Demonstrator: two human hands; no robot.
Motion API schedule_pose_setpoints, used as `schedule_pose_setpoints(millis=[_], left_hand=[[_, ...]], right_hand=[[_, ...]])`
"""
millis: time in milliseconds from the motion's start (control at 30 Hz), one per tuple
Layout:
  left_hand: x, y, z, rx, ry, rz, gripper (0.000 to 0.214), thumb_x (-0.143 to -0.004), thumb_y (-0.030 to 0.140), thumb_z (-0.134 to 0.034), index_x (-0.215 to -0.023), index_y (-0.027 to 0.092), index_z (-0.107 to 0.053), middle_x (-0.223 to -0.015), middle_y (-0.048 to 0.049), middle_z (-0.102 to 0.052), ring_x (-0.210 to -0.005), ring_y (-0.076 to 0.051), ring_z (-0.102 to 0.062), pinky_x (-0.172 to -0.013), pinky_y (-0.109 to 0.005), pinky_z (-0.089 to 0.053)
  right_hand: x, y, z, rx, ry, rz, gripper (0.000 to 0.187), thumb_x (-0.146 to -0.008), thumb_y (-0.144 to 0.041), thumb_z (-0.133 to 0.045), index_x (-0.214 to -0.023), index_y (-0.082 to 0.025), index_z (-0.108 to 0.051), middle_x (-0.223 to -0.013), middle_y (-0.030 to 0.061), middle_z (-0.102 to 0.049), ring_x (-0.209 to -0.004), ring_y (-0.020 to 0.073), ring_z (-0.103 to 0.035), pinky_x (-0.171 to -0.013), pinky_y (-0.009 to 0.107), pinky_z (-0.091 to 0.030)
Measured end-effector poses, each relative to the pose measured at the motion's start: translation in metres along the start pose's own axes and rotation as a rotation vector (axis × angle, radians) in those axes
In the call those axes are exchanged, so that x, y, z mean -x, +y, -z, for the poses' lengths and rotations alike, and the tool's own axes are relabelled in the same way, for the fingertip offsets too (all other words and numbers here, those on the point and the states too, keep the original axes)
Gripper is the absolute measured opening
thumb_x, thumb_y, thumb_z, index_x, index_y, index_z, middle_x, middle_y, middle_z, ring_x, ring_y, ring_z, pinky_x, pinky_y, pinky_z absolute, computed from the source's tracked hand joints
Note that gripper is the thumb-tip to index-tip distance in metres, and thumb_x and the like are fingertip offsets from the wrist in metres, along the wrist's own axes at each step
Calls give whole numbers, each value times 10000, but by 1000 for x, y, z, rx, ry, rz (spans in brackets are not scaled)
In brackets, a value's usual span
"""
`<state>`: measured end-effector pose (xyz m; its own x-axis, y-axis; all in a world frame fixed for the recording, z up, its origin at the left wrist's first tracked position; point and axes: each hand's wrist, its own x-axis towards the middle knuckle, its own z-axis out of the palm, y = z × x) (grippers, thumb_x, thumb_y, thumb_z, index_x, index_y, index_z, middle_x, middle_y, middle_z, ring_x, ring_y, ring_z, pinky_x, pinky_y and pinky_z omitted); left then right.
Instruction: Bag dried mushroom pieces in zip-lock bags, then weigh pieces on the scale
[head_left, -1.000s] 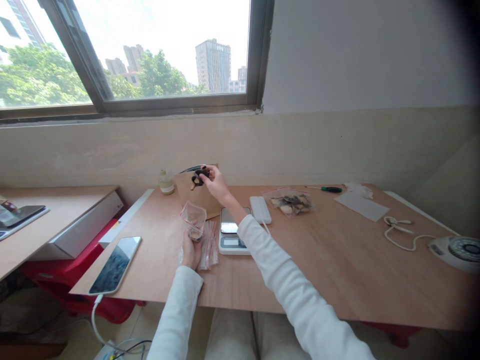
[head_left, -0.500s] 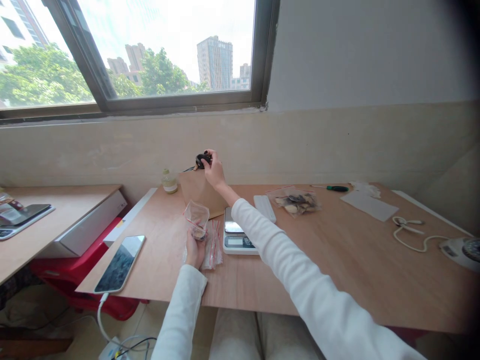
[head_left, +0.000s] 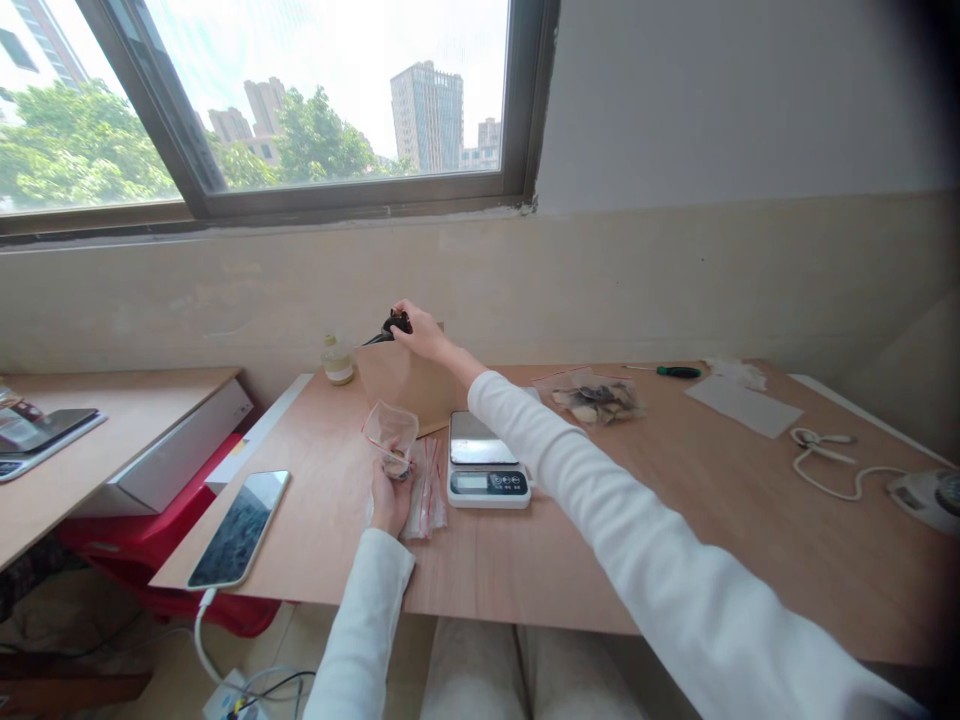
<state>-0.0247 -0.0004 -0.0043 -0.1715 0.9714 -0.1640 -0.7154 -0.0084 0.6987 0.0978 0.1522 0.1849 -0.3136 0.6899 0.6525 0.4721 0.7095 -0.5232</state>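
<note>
over a smooth wooden table (head_left: pixel 720 460), the left hand (head_left: pixel 390 499) curls round a filmy bag (head_left: pixel 391 425); the right hand (head_left: pixel 421 333) pinches a dark lump (head_left: pixel 395 326) near a paper bag (head_left: pixel 409 385).

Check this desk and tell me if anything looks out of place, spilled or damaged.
Nothing looks spilled around the clear, red-lined plastic bag in the left hand. The rectangular dark-screened phone lies close to the front edge of the brown wooden table, its white cable hanging off; a tug might pull it down.
</note>
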Motion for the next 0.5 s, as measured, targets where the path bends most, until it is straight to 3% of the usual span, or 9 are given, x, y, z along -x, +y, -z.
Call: schedule_pose_setpoints(millis=[233, 333, 500], left_hand=[[0, 0, 1, 21, 3, 0, 223, -795, 214, -527, -974, 189, -657, -757, -10, -584, -638, -88, -575, -593, -187, -499], [-1, -1, 1, 23, -3, -1, 225, -800, 223, -522, -974, 194, -661, -746, -9, -578, -643, -92, -576, -591, -191, -502], [-2, 0, 1, 21, -9, -7, 227, -799, 199, -505, -960, 195, -664, -748, -8, -579, -640, -88, -574, -583, -182, -498]], right_hand=[[-3, -3, 13, 80, -155, 92, 308, -859, -110, -506, -1164, -142, -524, -1047, 69, -583, -953, 146, -549, -855, 248, -434], [1, -9, 14, 239, -183, 89, 218, -941, -210, -452, -1111, -161, -579, -1004, 66, -558, -876, 143, -559, -832, 253, -434], [23, -16, 10, 384, -137, 87, 401, -1008, -381, -285, -1069, -189, -632, -1024, 98, -554, -924, 192, -551, -854, 315, -416]])
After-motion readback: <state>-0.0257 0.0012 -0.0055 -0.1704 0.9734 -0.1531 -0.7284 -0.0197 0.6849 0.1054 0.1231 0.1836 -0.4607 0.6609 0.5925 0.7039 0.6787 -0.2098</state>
